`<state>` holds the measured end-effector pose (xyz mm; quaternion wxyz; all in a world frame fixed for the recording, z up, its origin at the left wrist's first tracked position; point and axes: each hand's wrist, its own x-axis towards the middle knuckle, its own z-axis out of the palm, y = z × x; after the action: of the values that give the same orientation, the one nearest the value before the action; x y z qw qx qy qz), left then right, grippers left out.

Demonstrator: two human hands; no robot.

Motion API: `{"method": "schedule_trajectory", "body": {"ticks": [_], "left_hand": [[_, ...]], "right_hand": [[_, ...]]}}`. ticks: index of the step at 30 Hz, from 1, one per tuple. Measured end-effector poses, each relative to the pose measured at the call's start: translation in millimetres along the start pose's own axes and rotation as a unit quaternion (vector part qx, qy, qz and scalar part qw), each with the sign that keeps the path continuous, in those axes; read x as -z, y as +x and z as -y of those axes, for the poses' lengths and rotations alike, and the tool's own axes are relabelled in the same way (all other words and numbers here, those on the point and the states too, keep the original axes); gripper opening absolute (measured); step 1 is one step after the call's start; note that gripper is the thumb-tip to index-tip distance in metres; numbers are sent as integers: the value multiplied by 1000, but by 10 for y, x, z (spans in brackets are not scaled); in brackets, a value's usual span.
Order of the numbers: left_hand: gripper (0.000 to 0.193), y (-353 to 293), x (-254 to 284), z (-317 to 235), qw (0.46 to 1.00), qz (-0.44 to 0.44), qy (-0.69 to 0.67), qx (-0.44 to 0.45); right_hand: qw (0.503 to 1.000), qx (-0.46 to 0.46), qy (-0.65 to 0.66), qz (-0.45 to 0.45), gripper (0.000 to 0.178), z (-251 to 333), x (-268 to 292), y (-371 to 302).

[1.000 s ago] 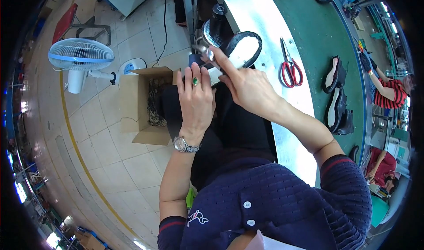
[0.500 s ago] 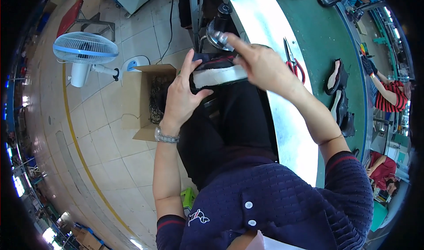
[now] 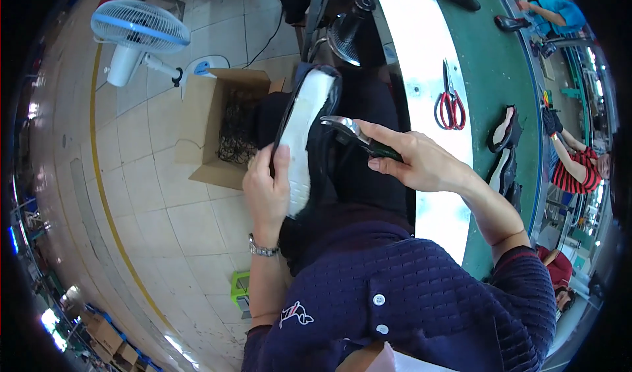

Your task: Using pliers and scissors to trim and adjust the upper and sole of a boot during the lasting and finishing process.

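Note:
A black shoe upper with a whitish sole side up (image 3: 301,128) lies lengthwise over my lap, its far end tilted a little right. My left hand (image 3: 266,181) is closed on its near left side, thumb on the white surface. In my right hand (image 3: 421,158) is a hand tool with a curved silver metal head and dark handle (image 3: 349,130). The head is just right of the shoe's middle; whether it touches the shoe I cannot tell. The forefinger lies along the tool.
An open cardboard box (image 3: 201,125) holds tangled dark strands. Red-handled scissors (image 3: 450,105) lie on the shiny metal bench edge (image 3: 428,49). Several black shoes (image 3: 503,135) rest on the green belt (image 3: 484,76). A fan (image 3: 138,30) stands far left. People are working at the right.
The shoe has turned from lying crosswise to pointing away from me, its white underside now up. My left hand moved down along it; my right hand moved down with the tool, which shows clearly.

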<state>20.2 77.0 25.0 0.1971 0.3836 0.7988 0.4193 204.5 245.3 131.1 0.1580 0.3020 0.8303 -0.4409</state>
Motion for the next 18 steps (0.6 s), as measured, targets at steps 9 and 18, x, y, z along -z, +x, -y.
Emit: {"method": "schedule_trajectory", "body": {"ticks": [9,18], "left_hand": [[28,-153,-23,109,998,24,-45,-47],[21,-111,44,-78,956,101,181,-206]], "right_hand": [[986,-8,-92,138,60,399,48,165],[919,78,-355,154,72,572,-7,172]]}}
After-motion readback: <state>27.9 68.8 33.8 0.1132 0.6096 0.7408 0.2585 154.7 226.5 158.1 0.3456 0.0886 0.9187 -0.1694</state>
